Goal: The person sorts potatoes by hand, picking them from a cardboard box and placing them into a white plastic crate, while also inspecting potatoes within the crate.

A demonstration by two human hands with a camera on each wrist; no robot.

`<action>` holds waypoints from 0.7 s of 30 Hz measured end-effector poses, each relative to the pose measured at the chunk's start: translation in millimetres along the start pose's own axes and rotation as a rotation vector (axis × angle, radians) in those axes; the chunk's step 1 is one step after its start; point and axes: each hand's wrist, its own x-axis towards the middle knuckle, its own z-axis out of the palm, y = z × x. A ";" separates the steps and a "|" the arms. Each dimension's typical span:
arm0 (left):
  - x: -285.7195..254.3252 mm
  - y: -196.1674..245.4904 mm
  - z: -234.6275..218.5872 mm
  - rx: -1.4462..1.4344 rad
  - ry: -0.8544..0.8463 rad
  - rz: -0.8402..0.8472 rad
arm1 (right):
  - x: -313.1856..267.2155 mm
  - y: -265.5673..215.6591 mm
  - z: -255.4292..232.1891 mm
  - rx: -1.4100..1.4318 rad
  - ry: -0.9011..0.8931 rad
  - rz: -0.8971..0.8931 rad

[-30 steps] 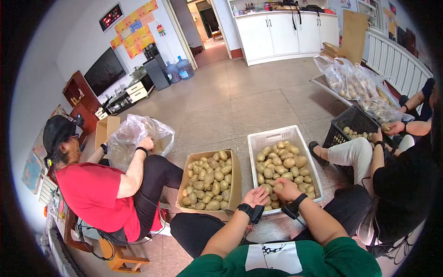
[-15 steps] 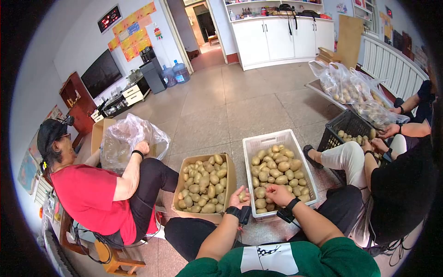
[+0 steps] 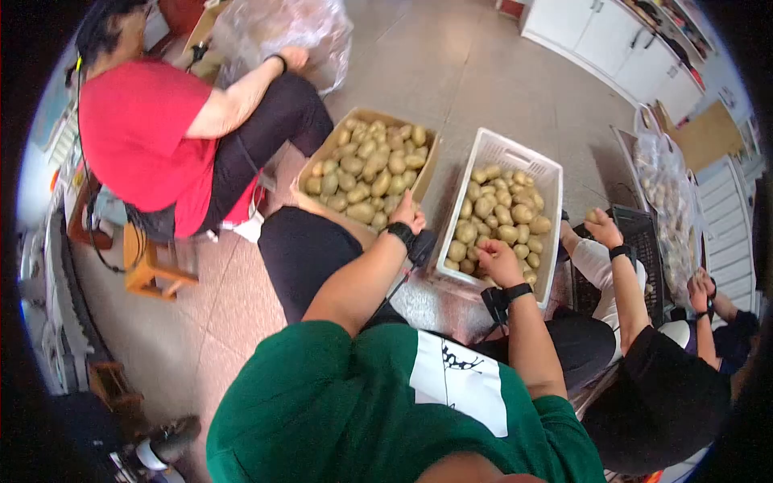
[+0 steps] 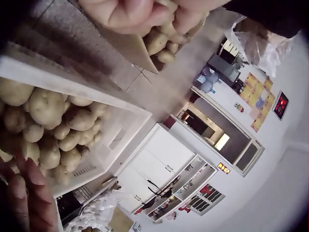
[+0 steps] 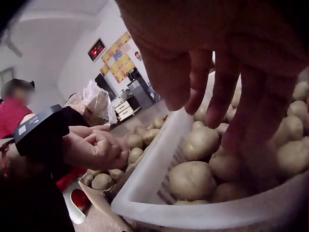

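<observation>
My left hand (image 3: 408,214) is over the right edge of the cardboard box of potatoes (image 3: 374,165). In the left wrist view, its curled fingers (image 4: 142,17) hold what looks like a small potato, partly hidden. My right hand (image 3: 499,262) is over the near part of the white crate (image 3: 552,173), which holds many potatoes (image 3: 503,211). Seen from the right wrist, its loosely bent fingers (image 5: 222,92) hang down among the potatoes, spread apart, with no potato visibly gripped; some fingertips are in shadow.
A person in a red top (image 3: 145,137) sits at the left beside a clear plastic bag (image 3: 310,36). At the right, another person in black (image 3: 664,402) reaches over a black crate (image 3: 644,233). Bagged potatoes (image 3: 668,201) lie behind. A wooden stool (image 3: 161,270) stands at lower left.
The head view has tilted down and turned. My left hand has moved from beside the white crate to the cardboard box with a potato. My right hand stays over the white crate.
</observation>
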 end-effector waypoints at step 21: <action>-47.6 53.5 12.5 -0.601 0.377 0.359 | -7.7 -21.1 1.3 0.004 -0.078 0.174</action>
